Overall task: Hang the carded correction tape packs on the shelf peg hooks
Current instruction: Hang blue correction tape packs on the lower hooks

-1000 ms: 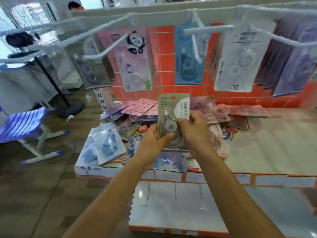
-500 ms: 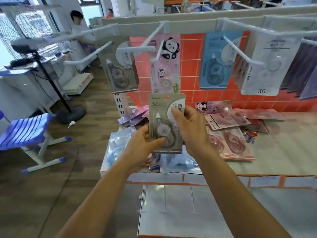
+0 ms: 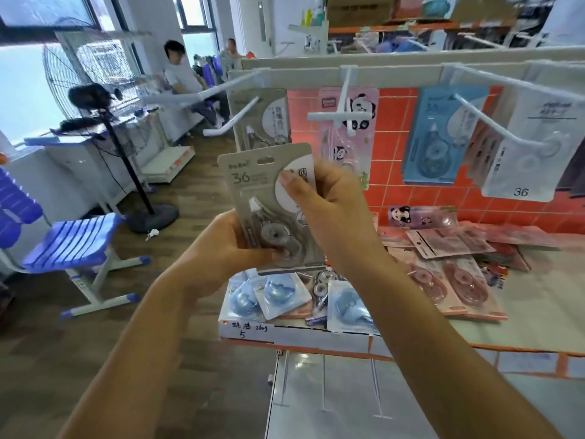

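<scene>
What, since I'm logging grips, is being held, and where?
A grey correction tape pack: left hand grips its lower left corner, right hand its right edge, thumb in front.

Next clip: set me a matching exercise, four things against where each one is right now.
1 grey pack
2 white pack
3 pink packs
4 blue chair

A lying on the shelf
B standing on the floor
C hanging on a peg hook
D held by the left hand and right hand

Pairs: 1-D, 2-C, 3-A, 4-B
</scene>
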A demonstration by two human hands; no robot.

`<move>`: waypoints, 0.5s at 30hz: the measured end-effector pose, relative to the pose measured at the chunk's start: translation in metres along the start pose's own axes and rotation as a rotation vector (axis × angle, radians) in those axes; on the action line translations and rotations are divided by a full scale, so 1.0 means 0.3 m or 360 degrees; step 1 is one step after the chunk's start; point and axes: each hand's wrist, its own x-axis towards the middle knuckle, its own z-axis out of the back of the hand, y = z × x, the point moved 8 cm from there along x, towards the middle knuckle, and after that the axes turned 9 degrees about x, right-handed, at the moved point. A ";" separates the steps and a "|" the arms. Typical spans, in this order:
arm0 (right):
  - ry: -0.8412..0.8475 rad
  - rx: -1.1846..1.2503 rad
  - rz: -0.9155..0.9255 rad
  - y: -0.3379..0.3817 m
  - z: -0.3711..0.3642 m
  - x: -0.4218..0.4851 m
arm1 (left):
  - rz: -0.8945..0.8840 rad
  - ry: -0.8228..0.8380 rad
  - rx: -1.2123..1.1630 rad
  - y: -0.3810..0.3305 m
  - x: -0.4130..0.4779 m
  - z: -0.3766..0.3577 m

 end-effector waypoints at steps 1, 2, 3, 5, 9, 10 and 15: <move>0.0008 0.0005 0.0022 0.010 -0.013 0.000 | -0.0022 0.0000 -0.0003 -0.015 -0.009 0.011; 0.0012 0.0012 0.0045 0.024 -0.024 -0.001 | -0.0039 -0.0005 -0.0011 -0.026 -0.017 0.023; 0.0018 0.0014 0.0069 0.037 -0.035 0.000 | -0.0056 -0.0011 -0.0019 -0.035 -0.024 0.035; 0.0029 -0.0032 0.0127 0.059 -0.058 0.002 | -0.0083 -0.0031 -0.0023 -0.043 -0.035 0.058; 0.0073 -0.0130 0.0240 0.097 -0.112 0.006 | -0.0099 -0.0035 -0.0045 -0.049 -0.055 0.092; 0.0081 -0.0151 0.0255 0.105 -0.122 0.007 | -0.0099 -0.0040 -0.0055 -0.051 -0.060 0.101; 0.0088 -0.0232 0.0271 0.122 -0.159 0.026 | -0.0101 -0.0082 -0.0075 -0.047 -0.071 0.146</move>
